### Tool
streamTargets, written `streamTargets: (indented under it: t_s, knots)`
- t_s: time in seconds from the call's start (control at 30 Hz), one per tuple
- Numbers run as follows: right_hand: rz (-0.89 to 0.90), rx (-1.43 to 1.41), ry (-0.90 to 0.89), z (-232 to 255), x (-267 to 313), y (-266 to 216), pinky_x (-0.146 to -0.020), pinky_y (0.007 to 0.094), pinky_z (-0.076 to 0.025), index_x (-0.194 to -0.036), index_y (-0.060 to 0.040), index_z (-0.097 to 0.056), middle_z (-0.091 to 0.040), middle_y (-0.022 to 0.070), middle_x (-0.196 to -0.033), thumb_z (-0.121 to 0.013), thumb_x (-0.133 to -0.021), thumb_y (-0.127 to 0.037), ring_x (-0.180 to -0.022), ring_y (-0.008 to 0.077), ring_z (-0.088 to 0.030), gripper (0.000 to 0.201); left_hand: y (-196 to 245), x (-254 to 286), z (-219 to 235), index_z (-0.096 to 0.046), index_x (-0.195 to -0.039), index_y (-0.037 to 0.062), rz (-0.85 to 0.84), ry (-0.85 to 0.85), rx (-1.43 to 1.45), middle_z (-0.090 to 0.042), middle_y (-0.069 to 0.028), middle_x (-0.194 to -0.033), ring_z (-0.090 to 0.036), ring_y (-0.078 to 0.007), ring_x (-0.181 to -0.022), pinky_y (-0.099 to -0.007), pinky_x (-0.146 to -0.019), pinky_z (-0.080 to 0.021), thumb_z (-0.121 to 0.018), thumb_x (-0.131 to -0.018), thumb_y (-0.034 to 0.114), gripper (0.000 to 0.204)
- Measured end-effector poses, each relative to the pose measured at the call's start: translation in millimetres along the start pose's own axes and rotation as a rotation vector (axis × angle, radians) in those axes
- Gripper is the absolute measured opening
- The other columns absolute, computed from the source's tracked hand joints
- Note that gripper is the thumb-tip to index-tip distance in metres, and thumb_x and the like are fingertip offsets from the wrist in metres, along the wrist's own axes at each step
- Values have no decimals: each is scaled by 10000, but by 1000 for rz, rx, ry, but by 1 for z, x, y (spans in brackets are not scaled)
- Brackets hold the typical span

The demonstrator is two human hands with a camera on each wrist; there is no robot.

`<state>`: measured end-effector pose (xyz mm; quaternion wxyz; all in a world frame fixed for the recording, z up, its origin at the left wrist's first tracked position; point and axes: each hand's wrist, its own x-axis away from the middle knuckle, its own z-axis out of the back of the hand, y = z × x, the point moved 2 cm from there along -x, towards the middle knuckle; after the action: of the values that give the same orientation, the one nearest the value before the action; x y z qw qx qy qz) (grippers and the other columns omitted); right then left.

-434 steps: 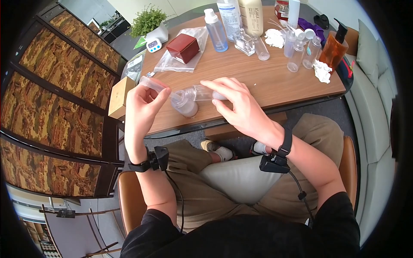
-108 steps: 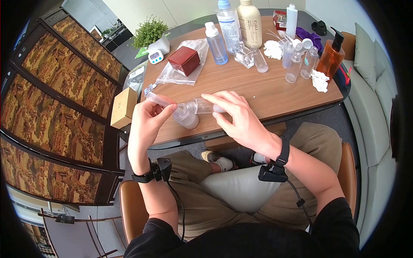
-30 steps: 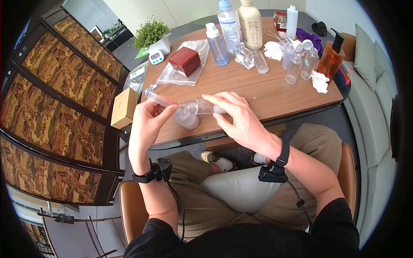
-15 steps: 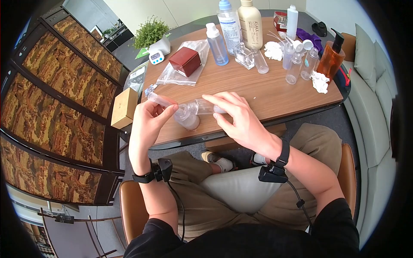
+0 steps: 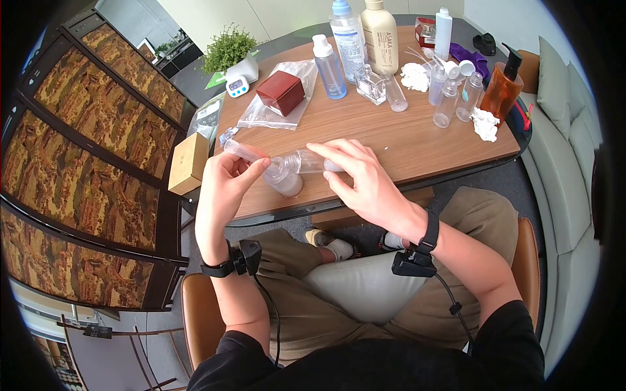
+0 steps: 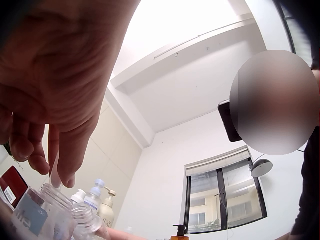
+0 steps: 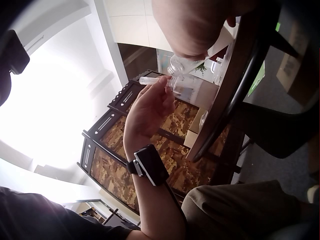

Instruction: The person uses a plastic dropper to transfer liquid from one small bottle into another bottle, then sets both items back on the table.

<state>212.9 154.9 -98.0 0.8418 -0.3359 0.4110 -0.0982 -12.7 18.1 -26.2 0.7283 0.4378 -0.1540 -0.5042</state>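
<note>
My left hand (image 5: 225, 179) pinches a translucent plastic tube (image 5: 240, 151) between thumb and fingers, slanting over the mouth of a clear bottle (image 5: 285, 184). That bottle stands upright near the table's front edge and has a pale label (image 6: 31, 212). From the other side, my right hand (image 5: 362, 168) grips a small clear bottle (image 5: 306, 161) lying on its side in the air. Its open neck (image 6: 84, 212) points left, right at the standing bottle's rim. The right wrist view shows both necks close together beside the left fingertips (image 7: 162, 82).
At the back stand a blue bottle (image 5: 331, 73), a tall cream bottle (image 5: 380, 39) and a glass bottle (image 5: 372, 88). A red box (image 5: 280, 93) lies on a plastic bag. Several small clear bottles (image 5: 445, 107), crumpled tissue (image 5: 484, 124) and an amber pump bottle (image 5: 501, 91) are right.
Since the oldest frame the head view has tilted slightly, so the table sits a little lower. Both hands keep the same pose and hold; the last second shows almost no movement.
</note>
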Motion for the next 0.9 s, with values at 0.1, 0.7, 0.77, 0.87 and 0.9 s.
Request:
streamTargets:
  t_s: [0.1, 0.7, 0.77, 0.87, 0.9]
  knots:
    - [2, 1, 3, 0, 0, 0, -1067, 468, -476, -1490, -53, -666, -683, 137, -1246, -671, -999, -33, -1164, 333, -628, 492, 0, 0, 0, -818, -1061, -17, -1, 1, 2, -606, 74, -746, -441, -13, -692, -250, -609, -350, -832, -1009, 180, 205]
    - [7, 4, 4, 0, 0, 0, -1068, 464, -474, -1488, -53, -667, -679, 133, -1236, -671, -1000, -33, -1170, 331, -626, 488, 0, 0, 0, -827, -1060, -17, -15, 10, -24, -575, 78, -713, -420, -15, -671, -259, -589, -329, -836, -1002, 185, 211]
    - [5, 4, 4, 0, 0, 0, -1069, 464, -473, -1487, -54, -668, -680, 131, -1234, -670, -999, -33, -1171, 331, -626, 488, 0, 0, 0, -828, -1060, -16, -12, 10, -29, -574, 79, -712, -418, -15, -669, -261, -587, -326, -836, -1001, 184, 209]
    - [-2, 2, 0, 0, 0, -1, -1070, 464, -471, -1487, -55, -668, -680, 130, -1231, -671, -999, -33, -1170, 331, -627, 489, -1, -1, 0, -828, -1060, -15, -14, 11, -31, -570, 82, -711, -414, -14, -667, -261, -585, -320, -836, -1001, 182, 205]
    - [-2, 2, 0, 1, 0, -1, -1070, 464, -471, -1487, -55, -668, -680, 130, -1231, -671, -999, -33, -1170, 331, -627, 489, 0, 0, 0, -828, -1059, -15, -12, 11, -30, -569, 83, -711, -413, -13, -667, -261, -584, -317, -835, -1002, 181, 204]
